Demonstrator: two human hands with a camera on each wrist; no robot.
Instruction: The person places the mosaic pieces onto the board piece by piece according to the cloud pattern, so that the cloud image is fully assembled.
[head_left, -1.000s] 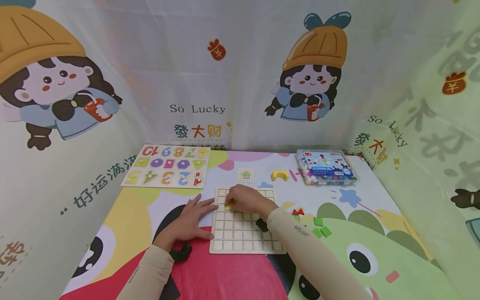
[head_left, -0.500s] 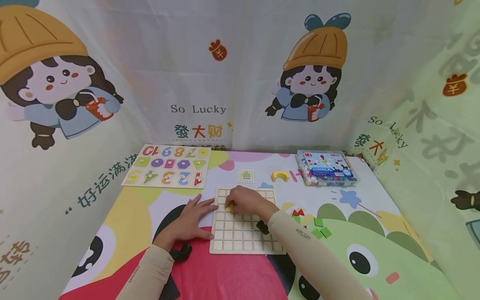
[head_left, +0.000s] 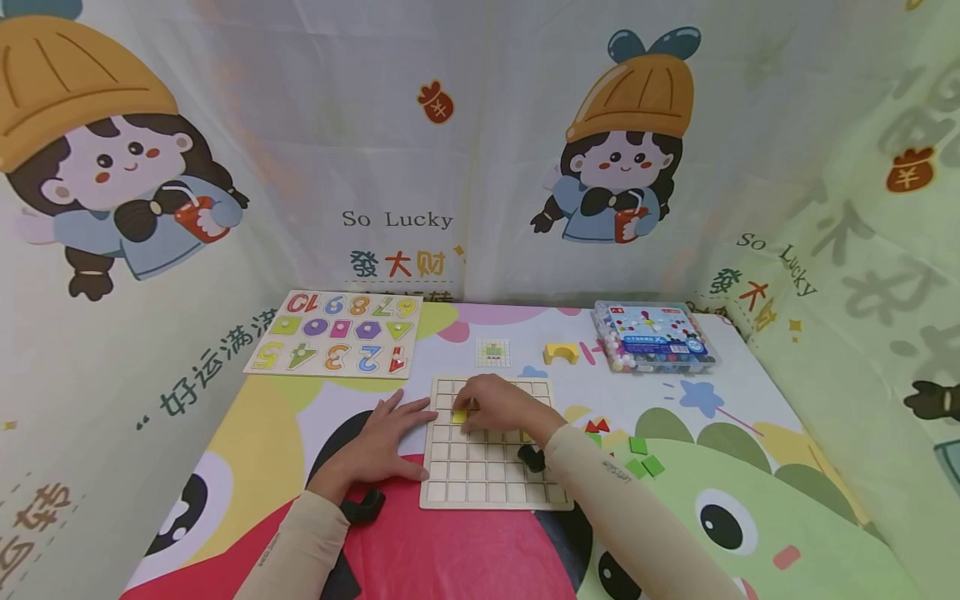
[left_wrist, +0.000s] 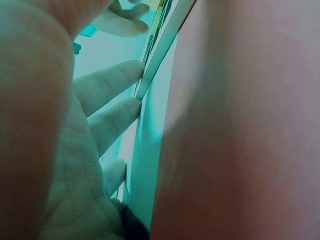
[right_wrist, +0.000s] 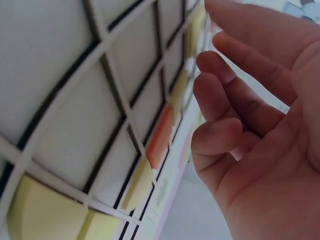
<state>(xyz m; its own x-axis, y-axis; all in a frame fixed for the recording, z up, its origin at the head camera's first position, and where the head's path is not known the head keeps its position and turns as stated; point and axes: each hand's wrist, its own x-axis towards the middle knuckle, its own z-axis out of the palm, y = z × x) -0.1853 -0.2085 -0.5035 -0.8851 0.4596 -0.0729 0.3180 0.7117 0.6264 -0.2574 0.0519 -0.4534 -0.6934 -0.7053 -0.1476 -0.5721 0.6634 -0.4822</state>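
A pale wooden grid board (head_left: pixel 480 473) lies on the patterned table. My right hand (head_left: pixel 498 402) is over its upper part, fingertips at a yellow square tile (head_left: pixel 460 417) in a cell near the left side. In the right wrist view the fingers (right_wrist: pixel 212 92) are loosely bent and none is seen closed round a tile. That view also shows an orange-red tile (right_wrist: pixel 160 140) and several yellow tiles (right_wrist: pixel 45 212) in the grid. My left hand (head_left: pixel 381 442) lies spread, fingertips touching the board's left edge; in the left wrist view its fingers (left_wrist: pixel 107 85) reach that edge.
Behind the board are a small pattern card (head_left: pixel 492 352) and a yellow arch block (head_left: pixel 561 353). A number puzzle board (head_left: pixel 337 335) lies back left, a clear bead box (head_left: pixel 652 337) back right. Green square tiles (head_left: pixel 651 465) and red triangles (head_left: pixel 597 426) lie right of the board.
My right hand has shifted slightly right and toward me, its fingers loosening, and more of the yellow tile shows. The left hand has stayed in place.
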